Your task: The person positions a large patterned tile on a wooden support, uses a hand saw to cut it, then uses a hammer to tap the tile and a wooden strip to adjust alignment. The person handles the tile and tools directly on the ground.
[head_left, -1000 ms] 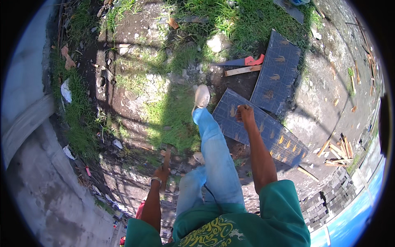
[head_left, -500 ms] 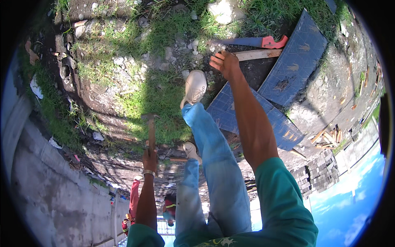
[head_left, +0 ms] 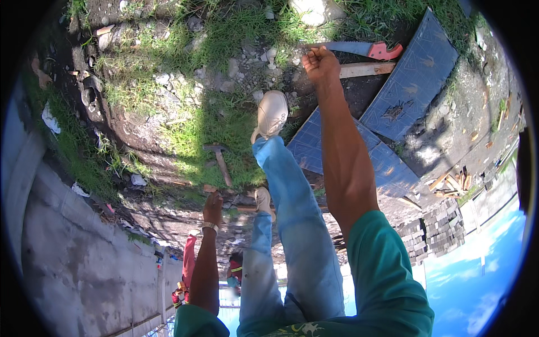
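Forearms (head_left: 351, 160) outstretched; left grip (head_left: 213, 210) short of the hammer (head_left: 222, 165), not touching it, closure unclear. Hammer by the lower edge of the grass patch (head_left: 230, 121): likely stiff and head-heavy, best taken low on the handle (head_left: 226, 177). Right grip (head_left: 321, 66) farther out, fingers curled, contents impossible to tell; beyond, wood strip (head_left: 368, 69) and saw (head_left: 351, 48).

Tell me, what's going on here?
Someone in a green shirt has both bare hands out over rough ground. The right hand, loosely curled, is by a saw and a wooden strip; whether it touches either is unclear. A hammer shows against the grass, just beyond the left hand and out of its grip. Patterned blue panels lie to the right.
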Available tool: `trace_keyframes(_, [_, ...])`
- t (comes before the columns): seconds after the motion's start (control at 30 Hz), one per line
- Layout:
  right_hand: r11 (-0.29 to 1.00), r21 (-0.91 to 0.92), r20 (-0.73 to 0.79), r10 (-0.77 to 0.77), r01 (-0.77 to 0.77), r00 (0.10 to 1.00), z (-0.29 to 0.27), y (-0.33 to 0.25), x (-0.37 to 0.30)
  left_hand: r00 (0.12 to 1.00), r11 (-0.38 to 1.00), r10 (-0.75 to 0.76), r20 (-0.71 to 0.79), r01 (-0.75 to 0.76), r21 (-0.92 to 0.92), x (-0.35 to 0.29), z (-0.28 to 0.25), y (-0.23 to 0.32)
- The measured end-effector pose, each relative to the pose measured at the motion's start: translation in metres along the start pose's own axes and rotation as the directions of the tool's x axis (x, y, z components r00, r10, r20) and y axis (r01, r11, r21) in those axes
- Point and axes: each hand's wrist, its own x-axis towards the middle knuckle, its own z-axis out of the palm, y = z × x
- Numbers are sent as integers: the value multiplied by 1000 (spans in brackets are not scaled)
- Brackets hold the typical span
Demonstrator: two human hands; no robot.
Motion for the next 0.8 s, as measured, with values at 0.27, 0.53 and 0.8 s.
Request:
trace_keyframes(0.27, [916, 370, 258, 57, -154, 964, 11, -13, -234, 850, 854, 512, 123, -519, 34, -39, 50, 283])
trace_keyframes(0.53, [812, 446, 423, 180, -376, 888, 43, -11, -360, 740, 756, 654, 155, -643, -121, -87, 100, 412])
trace_keyframes(0.8, [738, 484, 487, 220, -471, 845, 42, -19, -378, 775, 781, 625, 94, -622, -67, -82, 71, 416])
